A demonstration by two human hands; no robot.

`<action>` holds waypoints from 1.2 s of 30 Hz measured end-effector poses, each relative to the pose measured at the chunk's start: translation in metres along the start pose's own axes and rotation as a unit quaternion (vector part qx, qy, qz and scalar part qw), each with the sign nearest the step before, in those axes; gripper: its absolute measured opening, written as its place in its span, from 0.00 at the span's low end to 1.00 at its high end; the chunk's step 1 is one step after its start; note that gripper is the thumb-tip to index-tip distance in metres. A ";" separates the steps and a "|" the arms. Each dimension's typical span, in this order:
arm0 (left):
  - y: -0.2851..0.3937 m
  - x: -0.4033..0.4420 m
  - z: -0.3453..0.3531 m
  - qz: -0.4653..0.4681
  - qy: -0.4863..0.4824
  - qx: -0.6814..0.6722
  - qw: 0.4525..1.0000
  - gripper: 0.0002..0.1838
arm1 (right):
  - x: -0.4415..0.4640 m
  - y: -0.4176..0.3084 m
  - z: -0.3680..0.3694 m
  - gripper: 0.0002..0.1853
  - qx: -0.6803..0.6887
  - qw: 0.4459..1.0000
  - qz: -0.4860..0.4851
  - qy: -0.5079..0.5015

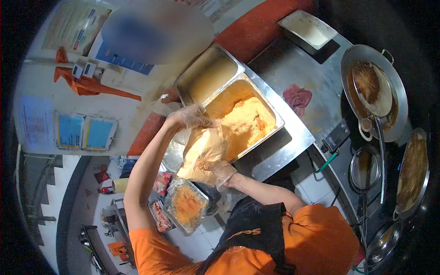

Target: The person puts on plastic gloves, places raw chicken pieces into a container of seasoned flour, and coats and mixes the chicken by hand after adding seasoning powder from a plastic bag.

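A clear plastic bag of pale orange powder (204, 145) is tilted at the near left edge of a deep metal pan (280, 120). My left hand (189, 117), in a clear plastic glove, grips the upper end of the bag beside the pan's rim. Lower down, my gloved right hand (216, 171) is wrapped round the bag's other side. Inside the pan lies a heap of orange breading powder (250, 120), blurred near the bag's mouth. A second metal pan (206, 75) adjoins it at the back left.
A red cloth (297, 98) lies on the steel counter (286, 64). To the right stand a large wok (399, 117) with a ladle-like strainer, and a round sieve (365, 169). Below left is a plastic-wrapped tray (187, 206) of orange food. A rectangular metal tray (308, 28) sits behind.
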State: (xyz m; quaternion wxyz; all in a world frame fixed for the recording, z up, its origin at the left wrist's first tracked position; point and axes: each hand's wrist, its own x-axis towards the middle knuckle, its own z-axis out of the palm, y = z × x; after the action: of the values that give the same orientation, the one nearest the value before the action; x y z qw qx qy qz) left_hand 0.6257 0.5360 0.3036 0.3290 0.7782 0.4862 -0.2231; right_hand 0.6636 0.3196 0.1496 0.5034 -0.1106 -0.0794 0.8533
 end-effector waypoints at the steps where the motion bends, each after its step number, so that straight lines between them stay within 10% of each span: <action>1: 0.012 -0.010 0.000 0.002 0.006 -0.048 0.999 0.19 | 0.003 0.003 -0.006 0.19 0.007 1.000 0.018 -0.001; 22: -0.040 -0.043 0.043 0.042 0.096 -0.285 0.953 0.14 | -0.005 -0.012 0.027 0.24 0.066 0.996 0.029 0.061; 30: -0.033 -0.090 0.038 0.052 0.127 -0.257 0.957 0.14 | 0.009 0.009 0.009 0.34 -0.245 0.964 -0.031 0.099; 36: -0.099 -0.140 0.065 0.097 0.198 -0.373 0.901 0.13 | 0.001 -0.009 0.004 0.45 -0.608 0.779 -0.129 0.087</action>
State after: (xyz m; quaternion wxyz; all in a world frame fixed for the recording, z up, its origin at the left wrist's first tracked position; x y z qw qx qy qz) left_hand 0.4749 0.4337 0.3231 0.5123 0.6697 0.5114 0.1658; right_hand 0.6697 0.3246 0.1555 0.4419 -0.4557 -0.5510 0.5417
